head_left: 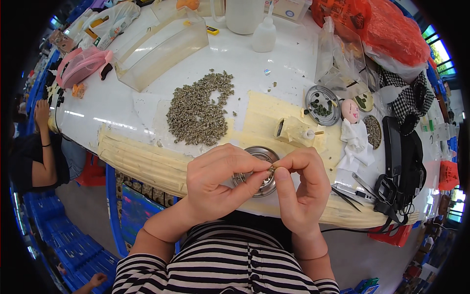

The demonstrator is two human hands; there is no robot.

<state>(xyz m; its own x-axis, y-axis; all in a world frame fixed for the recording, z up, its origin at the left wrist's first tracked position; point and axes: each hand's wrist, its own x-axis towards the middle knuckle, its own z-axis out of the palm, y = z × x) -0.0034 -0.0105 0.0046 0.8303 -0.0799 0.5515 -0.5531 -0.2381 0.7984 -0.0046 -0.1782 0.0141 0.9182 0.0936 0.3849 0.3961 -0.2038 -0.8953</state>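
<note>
My left hand [223,174] and my right hand [306,188] meet at their fingertips near the table's front edge. Between them is a tiny metal piece [271,169], pinched from both sides by thumbs and forefingers; its exact kind is too small to make out. Right under the fingers sits a round metal dish [264,152], partly covered by my hands, so its contents hardly show. Beyond my left hand spreads a loose heap of small metal parts [196,110] on the white table.
A taped block [298,131] stands beyond my right hand. Farther right are a dish of dark pieces [323,105], white tissue [356,147], tweezers [346,197] and a black bag [404,166]. A squeeze bottle [265,35] and clear tray [164,54] stand at the back. Another person [36,152] sits left.
</note>
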